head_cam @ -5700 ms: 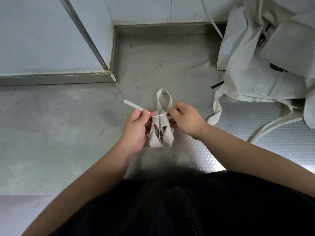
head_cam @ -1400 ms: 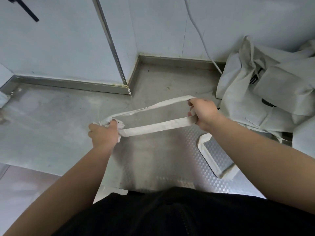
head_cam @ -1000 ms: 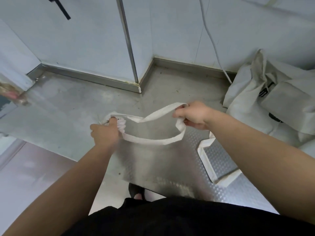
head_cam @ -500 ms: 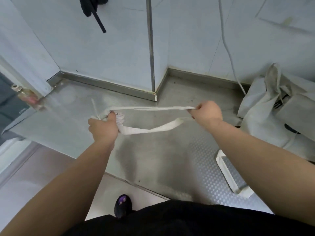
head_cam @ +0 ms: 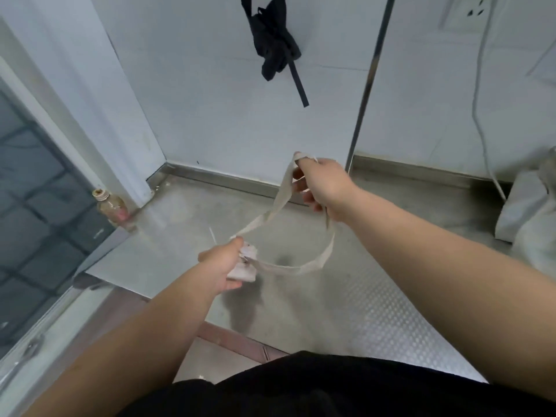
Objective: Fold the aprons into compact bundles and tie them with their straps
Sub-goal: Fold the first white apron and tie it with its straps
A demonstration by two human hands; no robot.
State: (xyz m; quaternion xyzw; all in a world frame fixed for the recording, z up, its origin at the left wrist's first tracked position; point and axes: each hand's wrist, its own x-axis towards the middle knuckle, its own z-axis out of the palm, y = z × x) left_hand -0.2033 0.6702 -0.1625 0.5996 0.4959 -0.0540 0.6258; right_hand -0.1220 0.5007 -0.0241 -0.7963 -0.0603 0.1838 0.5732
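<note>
My left hand [head_cam: 221, 264] grips a small folded cream apron bundle [head_cam: 245, 267] above the steel counter [head_cam: 376, 299]. A long cream strap loop [head_cam: 270, 215] runs from the bundle up to my right hand [head_cam: 320, 183], which holds it raised near the wall. The loop's lower half [head_cam: 319, 260] sags in a curve back to the bundle. A short strap end [head_cam: 212, 234] sticks up beside my left hand. More cream aprons [head_cam: 532, 224] lie piled at the right edge.
A small bottle [head_cam: 109, 207] stands in the counter's left corner by a window [head_cam: 36, 206]. A dark item [head_cam: 275, 46] hangs on the wall above. A grey cable [head_cam: 481, 115] runs down from a socket [head_cam: 469, 10]. The counter's front edge drops to a brown floor [head_cam: 228, 347].
My right hand has lifted the strap loop up and toward the wall, so the loop now slopes steeply. The left hand with the bundle has moved lower and nearer. The view has tilted upward.
</note>
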